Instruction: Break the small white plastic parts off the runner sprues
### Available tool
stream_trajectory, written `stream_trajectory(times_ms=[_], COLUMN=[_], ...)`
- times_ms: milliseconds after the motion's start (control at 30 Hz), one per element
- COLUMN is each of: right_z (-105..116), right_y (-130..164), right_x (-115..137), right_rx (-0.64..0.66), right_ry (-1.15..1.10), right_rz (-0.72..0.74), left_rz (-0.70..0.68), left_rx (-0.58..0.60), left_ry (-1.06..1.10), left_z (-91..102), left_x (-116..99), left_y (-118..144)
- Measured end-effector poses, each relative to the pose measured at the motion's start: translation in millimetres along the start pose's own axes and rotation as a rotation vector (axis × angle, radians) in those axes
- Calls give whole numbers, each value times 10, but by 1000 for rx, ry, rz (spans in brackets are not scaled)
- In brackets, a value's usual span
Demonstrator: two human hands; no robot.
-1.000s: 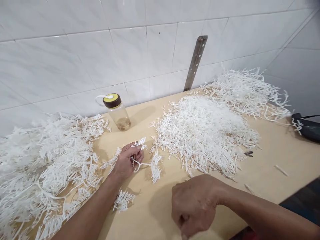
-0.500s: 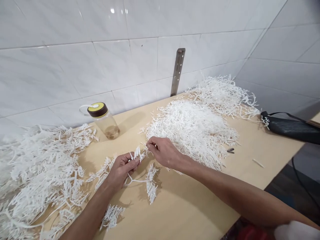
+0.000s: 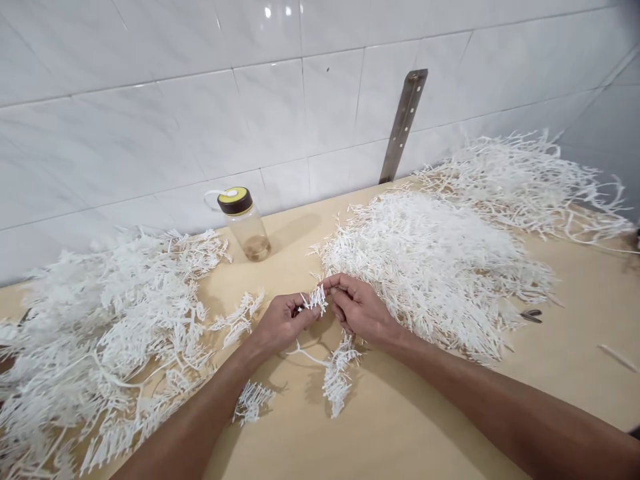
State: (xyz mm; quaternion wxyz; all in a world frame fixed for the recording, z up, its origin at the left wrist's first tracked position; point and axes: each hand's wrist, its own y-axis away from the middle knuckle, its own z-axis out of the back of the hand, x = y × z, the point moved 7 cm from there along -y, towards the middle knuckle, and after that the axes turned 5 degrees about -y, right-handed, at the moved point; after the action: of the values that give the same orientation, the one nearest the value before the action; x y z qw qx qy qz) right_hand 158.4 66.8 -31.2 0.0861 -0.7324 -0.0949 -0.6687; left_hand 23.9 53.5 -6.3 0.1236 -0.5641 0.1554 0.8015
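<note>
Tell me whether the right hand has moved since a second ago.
Yes. The right hand went from the table's near edge up toward the bottle, meeting the left hand.

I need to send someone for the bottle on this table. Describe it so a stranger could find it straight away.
Start at the white tiled wall behind the wooden table. Just before it, in the bare gap between the two big heaps of white plastic sprigs, stands the clear plastic bottle, upright. It alone is not white: it has a brown and yellow cap with a white loop.

Bottle (image 3: pixel 249 223) at the back of the counter (image 3: pixel 415 427), against the wall. Tangled heap (image 3: pixel 100 333) left of it, loose pile (image 3: pixel 430 267) right.
</note>
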Motion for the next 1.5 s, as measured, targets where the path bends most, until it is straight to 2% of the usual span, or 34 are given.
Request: stream_trajectory(times_ms=[100,233,433,633,733,967,1367,1500], right_z=[-17,-24,-31,8,5,15,-23,-25], right_y=[-13,-29,-38,-39,-31,-41,-23,-12], right_x=[-26,-56,-41,-67,-74,-69,-22,-15], right_rx=[35,137,284,183,172,100,153,109], right_ry=[20,21,49,15,-4,-25,92,146], right_rz=[-5,-60,-63,-51,-48,-30,-45,-12], left_rz=[-13,-34,6,52,93,66,78,96], left_rx=[-39,-35,-62,-181,-210,-190,-185,-139], left_ry=[-21,-24,20,58,49,26,46,85], left_z=[12,11,55,132,144,127,121,89], left_x=[-8,5,102,196,255,225,236,197], left_y=[-1,-12,-13,-9,-4,-9,-16,-2])
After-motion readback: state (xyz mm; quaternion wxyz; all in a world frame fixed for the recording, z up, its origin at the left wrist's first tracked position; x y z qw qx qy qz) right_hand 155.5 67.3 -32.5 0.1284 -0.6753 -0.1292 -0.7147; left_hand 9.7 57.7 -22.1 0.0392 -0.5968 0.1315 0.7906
